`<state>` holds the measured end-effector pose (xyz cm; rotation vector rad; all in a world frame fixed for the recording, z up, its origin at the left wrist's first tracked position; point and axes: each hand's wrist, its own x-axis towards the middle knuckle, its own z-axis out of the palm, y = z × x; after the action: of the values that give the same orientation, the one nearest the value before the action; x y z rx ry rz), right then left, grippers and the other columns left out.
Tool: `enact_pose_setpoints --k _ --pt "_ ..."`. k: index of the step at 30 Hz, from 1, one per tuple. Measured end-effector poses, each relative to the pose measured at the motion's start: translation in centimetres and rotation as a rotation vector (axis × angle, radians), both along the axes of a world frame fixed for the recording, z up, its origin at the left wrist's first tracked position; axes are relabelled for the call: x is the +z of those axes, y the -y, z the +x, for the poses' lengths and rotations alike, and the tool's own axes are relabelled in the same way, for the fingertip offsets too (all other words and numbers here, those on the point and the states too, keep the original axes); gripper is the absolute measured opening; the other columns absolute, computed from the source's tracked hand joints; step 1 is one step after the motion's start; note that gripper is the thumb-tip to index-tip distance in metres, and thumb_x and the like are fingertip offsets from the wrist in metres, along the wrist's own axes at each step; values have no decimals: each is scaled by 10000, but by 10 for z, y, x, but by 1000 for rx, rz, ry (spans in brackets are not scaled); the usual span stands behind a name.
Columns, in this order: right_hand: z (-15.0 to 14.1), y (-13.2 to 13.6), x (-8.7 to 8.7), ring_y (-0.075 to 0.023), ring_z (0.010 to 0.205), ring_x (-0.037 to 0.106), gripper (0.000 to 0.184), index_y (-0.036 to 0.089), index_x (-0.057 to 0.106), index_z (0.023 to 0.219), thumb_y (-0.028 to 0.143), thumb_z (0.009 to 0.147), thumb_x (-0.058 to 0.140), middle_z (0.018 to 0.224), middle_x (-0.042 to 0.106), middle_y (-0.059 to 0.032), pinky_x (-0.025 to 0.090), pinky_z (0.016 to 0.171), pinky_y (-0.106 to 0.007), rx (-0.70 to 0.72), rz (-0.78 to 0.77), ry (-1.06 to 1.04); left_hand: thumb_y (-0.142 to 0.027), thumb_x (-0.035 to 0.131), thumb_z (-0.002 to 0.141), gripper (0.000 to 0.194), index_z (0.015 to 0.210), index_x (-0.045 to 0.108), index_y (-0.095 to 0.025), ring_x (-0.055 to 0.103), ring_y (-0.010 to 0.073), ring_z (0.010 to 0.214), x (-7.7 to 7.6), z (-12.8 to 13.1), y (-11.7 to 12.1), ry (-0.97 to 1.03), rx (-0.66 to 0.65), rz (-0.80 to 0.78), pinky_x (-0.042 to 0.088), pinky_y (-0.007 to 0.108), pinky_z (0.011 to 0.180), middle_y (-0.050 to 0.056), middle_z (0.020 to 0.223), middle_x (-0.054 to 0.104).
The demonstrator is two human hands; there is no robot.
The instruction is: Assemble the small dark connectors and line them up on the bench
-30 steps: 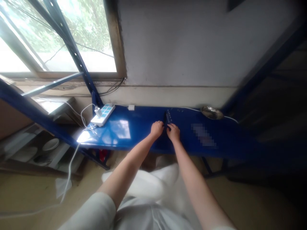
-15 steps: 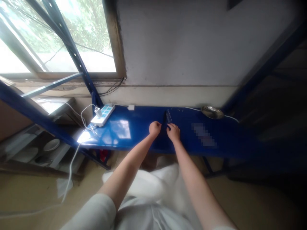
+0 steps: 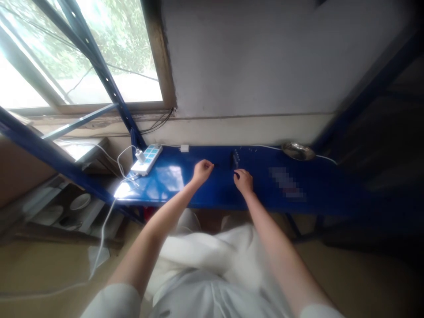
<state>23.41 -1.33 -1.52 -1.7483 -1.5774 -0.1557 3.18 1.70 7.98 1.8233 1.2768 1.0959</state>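
My left hand (image 3: 202, 171) is over the blue table (image 3: 212, 194), its fingertips pinched on a thin dark piece (image 3: 216, 165) that juts out to the right. To the right of it, my right hand (image 3: 244, 180) is curled, with a small dark piece (image 3: 236, 175) at its thumb and fingertips. The two hands are apart. Just beyond the right hand lies a row of several small clear pieces (image 3: 236, 157), alongside a dark strip (image 3: 232, 160). What exactly the dark pieces are is too small to tell.
A white power strip (image 3: 146, 160) with a plug and cables lies at the table's left end, and a white adapter (image 3: 184, 148) at the back edge. Tiny bits (image 3: 252, 149) and a shiny metal bowl (image 3: 298, 151) are at the back right. A blurred-out patch (image 3: 287, 183) covers something on the right.
My left hand has moved left, away from my right hand, with the thin dark piece now showing at its fingertips. My right hand has stayed near the clear pieces.
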Motion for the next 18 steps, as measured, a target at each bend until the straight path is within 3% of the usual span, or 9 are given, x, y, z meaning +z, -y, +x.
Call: enact_pose_setpoints --k 5,9,12,18 --pt "-13 9 17 -214 867 549 195 162 588 859 261 823 423 890 608 -108 441 762 -351 118 160 -19 -289 582 727 145 728 564 -145 505 91 519 20 -13 2 124 -28 -18 369 189 489 -15 561 537" --pt "-32 15 42 -172 741 538 196 190 514 816 319 863 374 773 574 -61 450 701 -317 112 295 -215 -287 578 741 143 737 543 -148 517 88 524 31 -14 5 173 -56 1 374 185 496 -20 557 526" --pt "-47 15 62 -151 698 554 187 196 483 877 360 858 394 790 585 -44 461 663 -296 95 313 -419 -276 570 753 131 735 534 -151 519 86 531 36 -14 7 174 -65 30 380 185 509 -19 565 529" --pt "-66 14 80 -146 705 590 222 205 476 905 413 843 431 771 592 -32 484 684 -302 267 280 -605 -273 554 771 131 733 527 -151 528 81 540 43 -15 13 157 -72 43 396 186 524 -15 589 532"
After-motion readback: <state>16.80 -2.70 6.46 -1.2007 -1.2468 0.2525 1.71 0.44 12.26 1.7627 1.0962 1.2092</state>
